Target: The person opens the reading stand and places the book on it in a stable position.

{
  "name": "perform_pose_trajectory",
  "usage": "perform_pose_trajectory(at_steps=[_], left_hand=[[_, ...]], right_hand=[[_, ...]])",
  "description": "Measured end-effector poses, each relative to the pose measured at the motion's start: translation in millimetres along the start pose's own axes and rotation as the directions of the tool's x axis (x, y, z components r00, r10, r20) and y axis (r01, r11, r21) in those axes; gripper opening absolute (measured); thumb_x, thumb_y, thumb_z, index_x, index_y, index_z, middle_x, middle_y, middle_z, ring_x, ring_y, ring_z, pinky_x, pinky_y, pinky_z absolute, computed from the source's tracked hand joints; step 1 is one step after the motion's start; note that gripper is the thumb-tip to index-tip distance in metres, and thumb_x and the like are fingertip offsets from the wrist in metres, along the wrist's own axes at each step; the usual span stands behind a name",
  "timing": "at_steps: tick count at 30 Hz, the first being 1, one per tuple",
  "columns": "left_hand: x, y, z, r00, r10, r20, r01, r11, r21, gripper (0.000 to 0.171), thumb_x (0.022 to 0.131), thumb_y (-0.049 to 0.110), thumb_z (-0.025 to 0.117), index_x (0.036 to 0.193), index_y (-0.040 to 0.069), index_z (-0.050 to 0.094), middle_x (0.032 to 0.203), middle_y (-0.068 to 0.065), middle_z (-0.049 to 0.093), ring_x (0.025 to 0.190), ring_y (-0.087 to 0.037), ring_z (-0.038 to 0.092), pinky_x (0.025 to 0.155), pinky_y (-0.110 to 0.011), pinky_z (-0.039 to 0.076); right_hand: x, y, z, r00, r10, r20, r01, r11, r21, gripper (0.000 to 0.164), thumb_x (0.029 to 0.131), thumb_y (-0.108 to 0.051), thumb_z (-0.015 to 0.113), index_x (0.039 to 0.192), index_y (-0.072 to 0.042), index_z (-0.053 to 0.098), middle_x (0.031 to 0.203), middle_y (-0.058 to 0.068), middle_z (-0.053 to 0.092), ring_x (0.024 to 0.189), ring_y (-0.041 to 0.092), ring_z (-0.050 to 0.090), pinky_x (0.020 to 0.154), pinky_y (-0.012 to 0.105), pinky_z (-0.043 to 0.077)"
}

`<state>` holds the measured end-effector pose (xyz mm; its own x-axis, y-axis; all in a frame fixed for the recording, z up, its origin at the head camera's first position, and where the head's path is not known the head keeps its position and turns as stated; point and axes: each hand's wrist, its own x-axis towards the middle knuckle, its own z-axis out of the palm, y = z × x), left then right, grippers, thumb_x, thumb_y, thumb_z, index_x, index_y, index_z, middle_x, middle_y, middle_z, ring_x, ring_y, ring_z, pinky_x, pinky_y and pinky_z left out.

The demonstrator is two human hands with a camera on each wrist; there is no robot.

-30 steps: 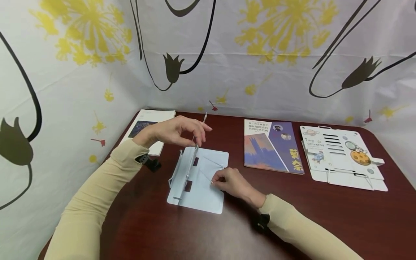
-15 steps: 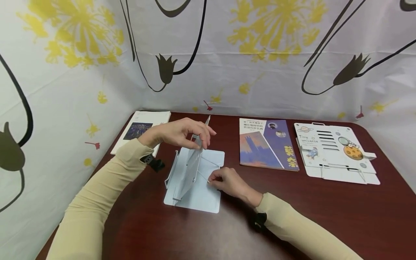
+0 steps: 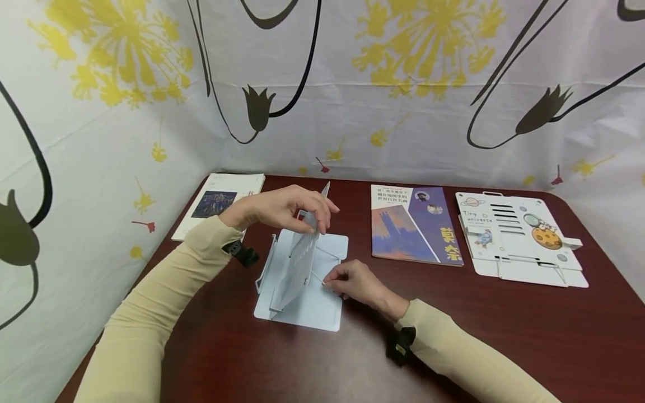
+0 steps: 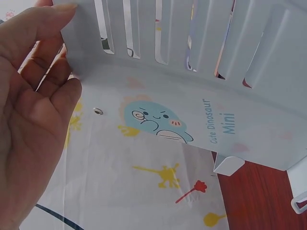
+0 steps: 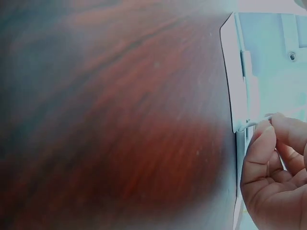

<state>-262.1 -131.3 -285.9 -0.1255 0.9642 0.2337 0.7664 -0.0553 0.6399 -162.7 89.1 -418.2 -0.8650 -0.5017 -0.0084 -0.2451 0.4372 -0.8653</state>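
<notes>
A light blue metal book stand lies on the table, its flat base (image 3: 317, 316) under a raised back plate (image 3: 297, 271). My left hand (image 3: 294, 208) pinches the plate's upper edge between thumb and fingers. In the left wrist view, the plate's face (image 4: 163, 103) shows long slots, a cartoon dinosaur (image 4: 153, 120) and the words "Cute Dinosaur Mini". Low over the base's right side, my right hand (image 3: 359, 282) pinches a thin wire support leg (image 3: 317, 277) that runs toward the plate. The right wrist view has the wire's end (image 5: 259, 120) between thumb and forefinger.
Behind the left arm lies a white book (image 3: 237, 182) with a dark picture. A purple and orange book (image 3: 415, 224) is at the back middle. On the right, a white folded book stand (image 3: 519, 232) lies flat. Patterned cloth (image 3: 312, 129) hangs behind the table.
The back plate has swung rightward about its lower edge, showing more of its face. My left hand moved slightly right with it; my right hand kept the wire. The head view shifted a little.
</notes>
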Motion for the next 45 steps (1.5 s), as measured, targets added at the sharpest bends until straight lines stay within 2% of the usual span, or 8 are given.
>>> perform_pose_trajectory(at_steps=[7, 13, 20, 36, 45], left_hand=[[3.4, 0.6, 1.2, 0.999, -0.045, 0.022, 0.046, 0.999, -0.004, 0.011, 0.090, 0.000, 0.063, 0.097, 0.006, 0.070, 0.109, -0.009, 0.068, 0.132, -0.030, 0.051, 0.113, -0.034, 0.041], [4.7, 0.5, 1.4, 0.997, -0.067, 0.027, 0.067, 0.998, 0.001, 0.012, 0.090, 0.000, 0.063, 0.097, 0.007, 0.071, 0.109, -0.008, 0.068, 0.133, -0.029, 0.050, 0.111, -0.033, 0.042], [6.1, 1.3, 1.1, 0.997, -0.065, 0.030, 0.065, 0.998, 0.000, 0.011, 0.090, 0.000, 0.063, 0.097, 0.003, 0.070, 0.109, -0.009, 0.068, 0.133, -0.030, 0.050, 0.111, -0.033, 0.043], [15.9, -4.7, 6.4, 0.999, -0.004, 0.039, 0.004, 1.000, -0.012, 0.013, 0.090, -0.001, 0.064, 0.097, 0.007, 0.070, 0.106, -0.010, 0.069, 0.129, -0.028, 0.054, 0.113, -0.034, 0.041], [18.2, -5.3, 7.9, 0.998, -0.028, 0.049, 0.029, 0.999, -0.019, 0.012, 0.091, 0.001, 0.064, 0.099, 0.006, 0.071, 0.108, -0.009, 0.069, 0.132, -0.029, 0.052, 0.114, -0.034, 0.040]], right_hand=[[-0.1, 1.1, 1.1, 0.998, 0.059, 0.024, -0.061, 0.994, 0.091, 0.014, 0.090, -0.006, 0.067, 0.095, 0.006, 0.073, 0.073, 0.013, 0.065, 0.060, 0.006, 0.053, 0.051, 0.021, 0.049], [0.0, 1.4, 1.8, 0.997, 0.078, 0.027, -0.080, 0.991, 0.110, 0.015, 0.090, -0.006, 0.067, 0.095, 0.006, 0.073, 0.071, 0.011, 0.064, 0.060, 0.007, 0.053, 0.051, 0.022, 0.048], [-0.2, 2.9, 0.8, 0.994, 0.100, 0.036, -0.104, 0.988, 0.115, 0.015, 0.091, -0.007, 0.066, 0.095, 0.005, 0.073, 0.072, 0.010, 0.066, 0.061, 0.007, 0.055, 0.052, 0.022, 0.048], [-0.9, -1.4, -2.1, 0.994, 0.092, 0.054, -0.098, 0.988, 0.118, 0.017, 0.092, -0.009, 0.066, 0.097, 0.005, 0.074, 0.084, 0.020, 0.071, 0.060, 0.007, 0.059, 0.052, 0.022, 0.049], [-3.5, -0.2, -3.4, 0.989, 0.132, 0.065, -0.139, 0.983, 0.122, 0.016, 0.092, -0.008, 0.066, 0.098, 0.004, 0.074, 0.082, 0.015, 0.070, 0.059, 0.008, 0.060, 0.052, 0.021, 0.049]])
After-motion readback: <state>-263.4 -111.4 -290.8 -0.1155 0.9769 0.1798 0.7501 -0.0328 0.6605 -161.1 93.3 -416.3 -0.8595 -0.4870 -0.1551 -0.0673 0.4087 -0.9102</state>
